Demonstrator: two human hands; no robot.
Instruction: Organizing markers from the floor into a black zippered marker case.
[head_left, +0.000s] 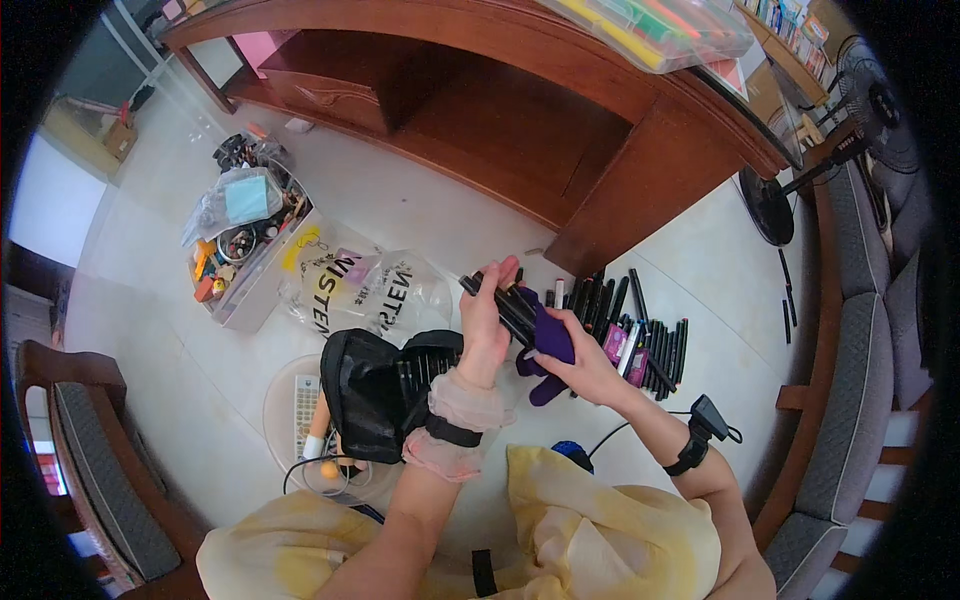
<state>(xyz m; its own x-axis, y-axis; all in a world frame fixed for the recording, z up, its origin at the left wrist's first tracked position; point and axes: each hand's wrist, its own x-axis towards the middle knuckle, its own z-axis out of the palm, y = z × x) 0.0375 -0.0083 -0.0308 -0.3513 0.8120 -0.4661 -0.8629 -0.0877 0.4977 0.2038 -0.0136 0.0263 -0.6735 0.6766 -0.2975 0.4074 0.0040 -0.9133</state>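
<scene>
My left hand (480, 330) grips several black marker pens (513, 309) in a loose bundle above the floor. A purple cloth (553, 337) is held in my right hand (589, 358) and lies against the lower ends of those pens. On the floor beyond and beside my right hand lie many more black markers (664, 349), with a white one (628, 349) and pink-purple packets (615, 343) among them. Left of my left wrist stands an open black zip case (360, 409), and dark pens show in its right part. My forearm and sleeve cover some of the case.
A clear printed plastic bag (375, 292) lies beside a crowded storage box (262, 281). Behind the case is a round tub (274, 397) with a remote-like keypad (306, 409). A wooden table (637, 172) stands ahead; a fan (765, 206) and sofa (855, 390) are right.
</scene>
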